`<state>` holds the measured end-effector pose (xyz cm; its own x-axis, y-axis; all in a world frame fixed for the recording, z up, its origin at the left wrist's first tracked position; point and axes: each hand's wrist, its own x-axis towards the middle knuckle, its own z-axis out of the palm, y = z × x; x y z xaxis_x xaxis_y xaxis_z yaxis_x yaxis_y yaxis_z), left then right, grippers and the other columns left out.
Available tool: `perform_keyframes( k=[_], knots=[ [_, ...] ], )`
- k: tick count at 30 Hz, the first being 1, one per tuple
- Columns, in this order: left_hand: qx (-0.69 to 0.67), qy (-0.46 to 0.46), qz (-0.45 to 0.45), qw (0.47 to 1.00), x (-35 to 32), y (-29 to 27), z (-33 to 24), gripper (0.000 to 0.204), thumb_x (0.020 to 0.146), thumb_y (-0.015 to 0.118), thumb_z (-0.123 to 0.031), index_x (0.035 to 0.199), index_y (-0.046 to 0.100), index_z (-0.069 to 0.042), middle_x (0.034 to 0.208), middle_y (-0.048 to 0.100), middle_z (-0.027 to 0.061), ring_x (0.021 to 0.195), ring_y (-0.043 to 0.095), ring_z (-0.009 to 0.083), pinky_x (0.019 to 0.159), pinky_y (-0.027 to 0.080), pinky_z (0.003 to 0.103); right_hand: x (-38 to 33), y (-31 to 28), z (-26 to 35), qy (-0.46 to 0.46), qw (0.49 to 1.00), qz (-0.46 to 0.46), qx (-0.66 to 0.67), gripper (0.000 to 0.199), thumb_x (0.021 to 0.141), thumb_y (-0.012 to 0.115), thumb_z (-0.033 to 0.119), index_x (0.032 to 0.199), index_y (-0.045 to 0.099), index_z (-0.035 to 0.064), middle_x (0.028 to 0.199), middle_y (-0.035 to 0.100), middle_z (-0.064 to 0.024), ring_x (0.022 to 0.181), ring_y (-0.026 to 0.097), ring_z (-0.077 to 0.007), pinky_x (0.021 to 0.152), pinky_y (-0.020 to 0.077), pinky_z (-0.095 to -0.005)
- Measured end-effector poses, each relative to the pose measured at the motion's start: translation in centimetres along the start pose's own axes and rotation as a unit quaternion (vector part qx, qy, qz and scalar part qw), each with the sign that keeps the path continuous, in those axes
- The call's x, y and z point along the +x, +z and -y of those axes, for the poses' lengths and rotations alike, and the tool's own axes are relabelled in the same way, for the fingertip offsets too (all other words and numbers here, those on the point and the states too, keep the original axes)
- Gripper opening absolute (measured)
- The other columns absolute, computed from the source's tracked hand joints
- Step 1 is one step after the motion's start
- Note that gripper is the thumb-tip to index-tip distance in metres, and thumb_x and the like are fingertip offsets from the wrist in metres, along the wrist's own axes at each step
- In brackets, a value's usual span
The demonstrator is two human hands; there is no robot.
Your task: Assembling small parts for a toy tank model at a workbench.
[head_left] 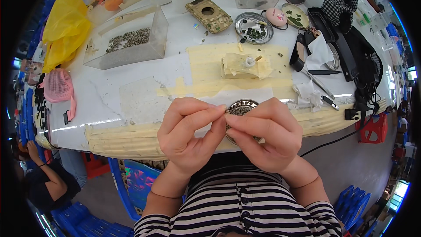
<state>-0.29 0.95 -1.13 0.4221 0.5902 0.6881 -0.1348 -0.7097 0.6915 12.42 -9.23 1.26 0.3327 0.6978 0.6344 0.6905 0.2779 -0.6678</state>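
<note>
My left hand (190, 134) and my right hand (272, 134) meet at the fingertips over the table's near edge. Thumb and forefinger are pinched together on each. A tiny piece seems to sit between the fingertips, too small to name. Just behind and below them is a round metal dish (245, 102) with a patterned rim. Many small grey-brown parts (238, 111) lie in it, and my right hand hides part of the dish.
Beyond my hands, a tape-covered block (232, 71) holds a small white pot (249, 62). A clear bin (160, 39) of small parts stands at left, near a yellow bag (66, 26). Tweezers (320, 84), a metal tray (266, 35) and a camouflage-patterned case (219, 23) lie farther off.
</note>
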Motion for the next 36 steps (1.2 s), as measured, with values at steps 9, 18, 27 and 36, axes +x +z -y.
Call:
perform_keyframes(
  k=[9, 18, 27, 36],
  knots=[
    [-0.042, -0.013, 0.003, 0.999, -0.1, -0.2, 0.0, 0.029, 0.070, 0.081, 0.008, 0.096, 0.074, -0.003, 0.087, 0.066, 0.0067, 0.077, 0.062, 0.0177, 0.063, 0.049, 0.027, -0.2, 0.0, -0.7, 0.128, 0.980, 0.053, 0.144, 0.024, 0.078, 0.078, 0.001, 0.102, 0.075, 0.0012, 0.075, 0.062, -0.0059, 0.062, 0.058, -0.0160, 0.055, 0.0454, -0.0262],
    [-0.011, -0.010, 0.003, 1.000, -0.1, -0.1, -0.1, 0.028, 0.070, 0.080, 0.008, 0.096, 0.074, -0.002, 0.088, 0.066, 0.0074, 0.078, 0.062, 0.0191, 0.064, 0.049, 0.028, -0.1, 0.1, 0.0, 0.017, 1.000, 0.005, 0.006, 0.029, 0.072, 0.080, 0.002, 0.100, 0.075, 0.0024, 0.075, 0.064, -0.0047, 0.061, 0.057, -0.0166, 0.054, 0.0454, -0.0256],
    [-0.021, -0.003, -0.002, 1.000, -0.2, -0.1, 0.0, 0.029, 0.070, 0.081, 0.008, 0.096, 0.074, -0.002, 0.088, 0.066, 0.0070, 0.077, 0.062, 0.0190, 0.064, 0.049, 0.028, -0.2, 0.2, -0.7, 0.049, 0.998, 0.015, 0.039, 0.029, 0.074, 0.081, 0.004, 0.102, 0.075, 0.0031, 0.077, 0.066, -0.0048, 0.060, 0.059, -0.0138, 0.052, 0.0460, -0.0251],
    [0.030, 0.052, 0.033, 0.998, -0.3, 0.0, -0.1, 0.032, 0.067, 0.082, 0.007, 0.096, 0.075, -0.002, 0.089, 0.066, 0.0062, 0.077, 0.062, 0.0191, 0.063, 0.048, 0.028, 0.2, -0.8, -0.4, 0.220, 0.951, 0.093, 0.197, 0.006, 0.091, 0.066, 0.004, 0.091, 0.067, -0.0025, 0.080, 0.066, -0.0046, 0.068, 0.058, -0.0077, 0.061, 0.0445, -0.0211]
  ],
)
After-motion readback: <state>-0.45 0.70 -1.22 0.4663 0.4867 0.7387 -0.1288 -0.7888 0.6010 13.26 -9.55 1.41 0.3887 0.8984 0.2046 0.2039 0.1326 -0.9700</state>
